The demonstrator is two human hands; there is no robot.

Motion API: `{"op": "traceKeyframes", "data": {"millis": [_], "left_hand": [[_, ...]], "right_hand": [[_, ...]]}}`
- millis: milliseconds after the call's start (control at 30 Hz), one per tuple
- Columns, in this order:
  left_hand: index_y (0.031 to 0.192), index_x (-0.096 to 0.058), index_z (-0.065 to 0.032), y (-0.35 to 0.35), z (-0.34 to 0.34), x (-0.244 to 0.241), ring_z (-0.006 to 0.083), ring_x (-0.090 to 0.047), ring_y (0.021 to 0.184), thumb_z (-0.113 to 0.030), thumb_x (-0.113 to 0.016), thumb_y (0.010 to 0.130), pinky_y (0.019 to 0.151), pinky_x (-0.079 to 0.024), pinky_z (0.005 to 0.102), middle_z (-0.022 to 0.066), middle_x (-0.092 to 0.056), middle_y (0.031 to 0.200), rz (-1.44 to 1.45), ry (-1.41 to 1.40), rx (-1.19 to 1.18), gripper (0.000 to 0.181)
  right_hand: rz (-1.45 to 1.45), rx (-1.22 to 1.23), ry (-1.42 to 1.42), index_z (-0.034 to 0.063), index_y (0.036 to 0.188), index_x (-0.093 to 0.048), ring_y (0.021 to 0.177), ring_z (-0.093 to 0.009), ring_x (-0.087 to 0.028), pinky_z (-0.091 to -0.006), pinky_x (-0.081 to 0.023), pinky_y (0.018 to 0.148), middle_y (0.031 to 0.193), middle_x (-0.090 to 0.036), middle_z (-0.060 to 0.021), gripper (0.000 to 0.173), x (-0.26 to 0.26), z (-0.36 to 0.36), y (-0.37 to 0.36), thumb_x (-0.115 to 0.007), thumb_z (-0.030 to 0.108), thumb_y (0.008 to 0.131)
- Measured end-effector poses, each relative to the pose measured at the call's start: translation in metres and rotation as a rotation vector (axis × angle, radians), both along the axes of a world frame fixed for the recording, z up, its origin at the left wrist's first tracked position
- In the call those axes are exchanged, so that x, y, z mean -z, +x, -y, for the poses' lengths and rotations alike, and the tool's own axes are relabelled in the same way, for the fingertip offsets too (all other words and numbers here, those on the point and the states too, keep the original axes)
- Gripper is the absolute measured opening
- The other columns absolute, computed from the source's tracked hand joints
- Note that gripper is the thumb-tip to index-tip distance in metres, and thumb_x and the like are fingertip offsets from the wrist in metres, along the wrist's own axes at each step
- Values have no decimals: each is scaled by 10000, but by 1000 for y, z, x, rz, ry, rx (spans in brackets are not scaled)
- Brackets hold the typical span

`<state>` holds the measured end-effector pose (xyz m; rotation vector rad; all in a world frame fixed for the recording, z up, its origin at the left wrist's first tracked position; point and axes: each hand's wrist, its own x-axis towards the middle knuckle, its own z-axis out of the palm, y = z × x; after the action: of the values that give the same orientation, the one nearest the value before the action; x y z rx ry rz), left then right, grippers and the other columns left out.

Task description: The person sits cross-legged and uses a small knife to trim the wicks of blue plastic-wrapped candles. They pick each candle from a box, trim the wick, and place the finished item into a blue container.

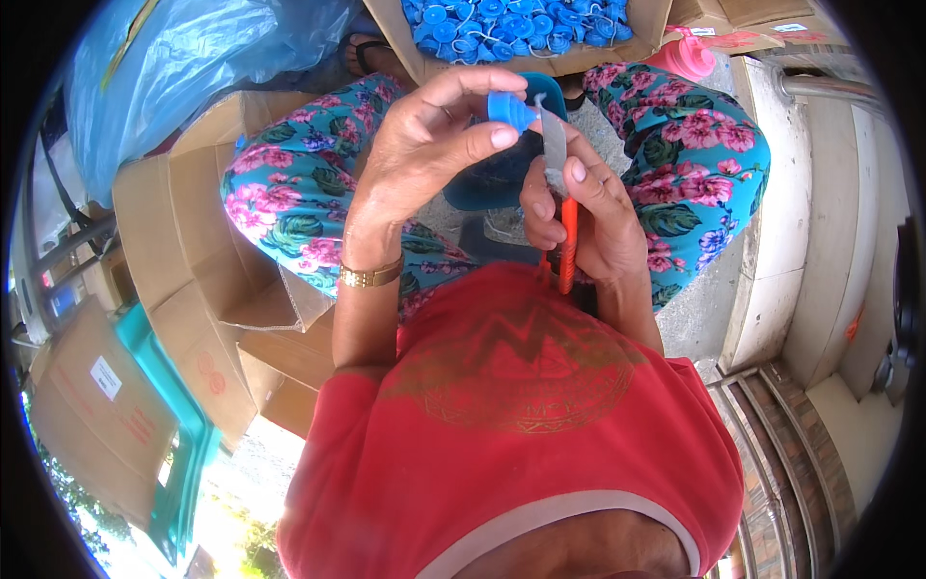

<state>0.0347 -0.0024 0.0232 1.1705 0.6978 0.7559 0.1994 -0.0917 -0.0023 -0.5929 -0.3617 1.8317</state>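
Between the thumb and fingers of my left hand (427, 141) is a blue stepped plastic cap (508, 111), held up in front of me. My right hand (611, 224) grips a knife with an orange handle (569, 242), its grey blade (554, 145) pointing upward. The blade is beside the narrow end of the cap; whether they touch, I cannot tell. Below both hands, between my knees, a dark teal plastic basin (466, 189) is partly hidden. Beyond it stands an open cardboard box (655, 25) holding many similar blue caps (521, 27), with white cords among them.
Pink plastic pieces (687, 58) lie right of the box. Open cardboard boxes (163, 217) and a blue plastic bag (210, 54) are on the left, near a turquoise plastic piece of furniture (170, 391). A pale tiled step (778, 217) and metal bars (759, 449) border the right.
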Motion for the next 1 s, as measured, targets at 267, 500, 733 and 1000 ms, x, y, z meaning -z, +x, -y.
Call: {"op": "traceKeyframes", "data": {"millis": [267,500,733,1000], "left_hand": [[1178,-563,-11,-9,16,-12,173,-560,1051,-38,-683,807,928,-435,315,104,-612,1085,-87,175,39,391],[1182,-555,-4,-17,23,-17,177,-562,1051,-16,-643,834,934,-427,311,113,-621,1080,-150,199,47,360],[1204,-542,-21,-14,29,-19,128,-533,951,-308,-534,897,842,-422,286,66,-583,1031,-72,72,-28,420],[1237,-507,-48,-7,39,-5,95,-509,788,-418,-491,927,687,-416,235,9,-540,885,-114,-111,-153,483]], "right_hand": [[-47,-50,14,95,1364,-371,507,-105,-419,-236,-354,461,715,-503,-57,478,-8,8,-2,-505,287,948],[54,-40,47,83,1333,-436,515,-92,-419,-223,-356,469,721,-516,-52,426,-11,12,0,-499,269,954],[1153,285,469,81,1222,-583,582,-110,-476,-260,-424,510,724,-531,-37,326,-14,9,-21,-547,148,905],[2045,562,882,154,1137,-659,561,-183,-493,-311,-448,477,686,-460,-20,481,-9,-10,-35,-657,84,661]]}}
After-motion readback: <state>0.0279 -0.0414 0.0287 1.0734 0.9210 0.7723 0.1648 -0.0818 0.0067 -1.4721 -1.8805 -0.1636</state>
